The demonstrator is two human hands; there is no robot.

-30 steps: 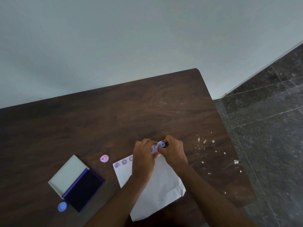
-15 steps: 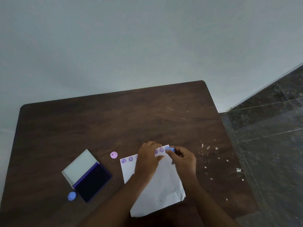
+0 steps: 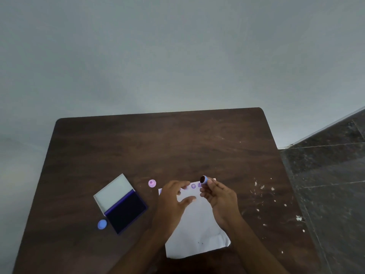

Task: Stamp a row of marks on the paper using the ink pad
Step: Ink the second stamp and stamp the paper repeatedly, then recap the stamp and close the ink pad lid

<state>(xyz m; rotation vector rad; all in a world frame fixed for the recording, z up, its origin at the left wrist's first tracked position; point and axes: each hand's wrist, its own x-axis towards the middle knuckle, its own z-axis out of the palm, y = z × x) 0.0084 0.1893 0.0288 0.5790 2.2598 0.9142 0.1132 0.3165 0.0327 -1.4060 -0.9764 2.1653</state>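
A white sheet of paper (image 3: 197, 230) lies on the dark wooden table (image 3: 158, 147), with a row of purple marks (image 3: 193, 186) along its far edge. My right hand (image 3: 219, 196) holds a small blue round stamp (image 3: 204, 179) above the paper's far right corner, its inked face turned up towards me. My left hand (image 3: 173, 196) hovers over the paper's left part with fingers spread, holding nothing and hiding part of the row. The open ink pad (image 3: 126, 212), dark blue with a white lid, lies to the left of the paper.
A pink round stamp (image 3: 152, 183) stands between the ink pad and the paper. A blue cap (image 3: 102, 224) lies at the pad's near left. White specks (image 3: 262, 187) dot the table's right side. Dark tiled floor (image 3: 331, 175) lies beyond the right edge.
My right hand has lifted the blue stamp off the paper and turned its face upward. My left hand has risen from the paper and opened its fingers. The view has tilted up.
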